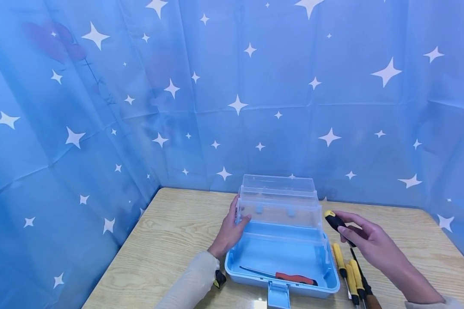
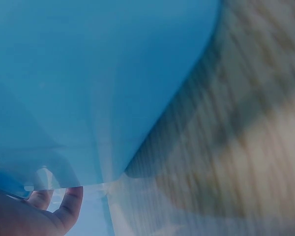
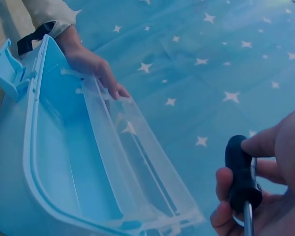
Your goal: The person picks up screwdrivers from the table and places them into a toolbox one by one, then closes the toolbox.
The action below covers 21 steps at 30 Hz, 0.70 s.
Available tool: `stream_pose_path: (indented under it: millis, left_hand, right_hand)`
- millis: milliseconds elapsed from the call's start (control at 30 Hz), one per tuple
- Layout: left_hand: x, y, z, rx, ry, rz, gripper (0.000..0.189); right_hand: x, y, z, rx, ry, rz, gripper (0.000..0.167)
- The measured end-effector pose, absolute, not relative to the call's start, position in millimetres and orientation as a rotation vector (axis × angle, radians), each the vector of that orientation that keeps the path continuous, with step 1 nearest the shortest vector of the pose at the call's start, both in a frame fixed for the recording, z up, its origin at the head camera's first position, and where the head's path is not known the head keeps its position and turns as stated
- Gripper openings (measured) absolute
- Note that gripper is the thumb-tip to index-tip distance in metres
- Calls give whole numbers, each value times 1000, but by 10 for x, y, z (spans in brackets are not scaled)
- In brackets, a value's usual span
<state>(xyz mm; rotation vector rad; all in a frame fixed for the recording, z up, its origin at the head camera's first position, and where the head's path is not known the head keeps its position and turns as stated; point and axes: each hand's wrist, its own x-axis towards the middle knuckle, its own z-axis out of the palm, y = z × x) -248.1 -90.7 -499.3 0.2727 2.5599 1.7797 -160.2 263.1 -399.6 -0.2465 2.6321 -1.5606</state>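
Right hand [image 1: 365,240]: fingers pinching a black-and-yellow-handled screwdriver [image 1: 335,221], held up just right of an open light-blue plastic toolbox [image 1: 278,253]. Left hand [image 1: 230,227]: fingers and thumb gripping left edge of the clear plastic panel [image 1: 279,212], raised at toolbox rear. Red-and-black-handled screwdriver [image 1: 294,278] inside, near front wall. Yellow-handled screwdrivers [image 1: 339,259] on wood-grain table [image 1: 166,240], right of toolbox.

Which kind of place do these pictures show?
It is probably a curtained work corner: a blue, white-starred fabric curtain hangs behind a pale wood-grain table, where a light-blue plastic toolbox stands open.
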Motion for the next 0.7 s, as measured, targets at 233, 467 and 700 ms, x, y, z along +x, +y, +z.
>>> stream_pose_path:
  millis: [233, 467, 700]
  left_hand:
    - [-2487, -903, -4991, 271, 2560, 1786, 70]
    - [-2494, -896, -5000, 260, 2564, 1784, 69]
    - [-2497, -898, -5018, 259, 2566, 1781, 69]
  right_hand:
    - [-1602, 2520, -3946, -365, 2618, -1564, 48]
    - [-1599, 2383, -3937, -526, 2510, -1599, 46]
    - [-1620, 2205, -3961, -713, 2425, -1554, 44]
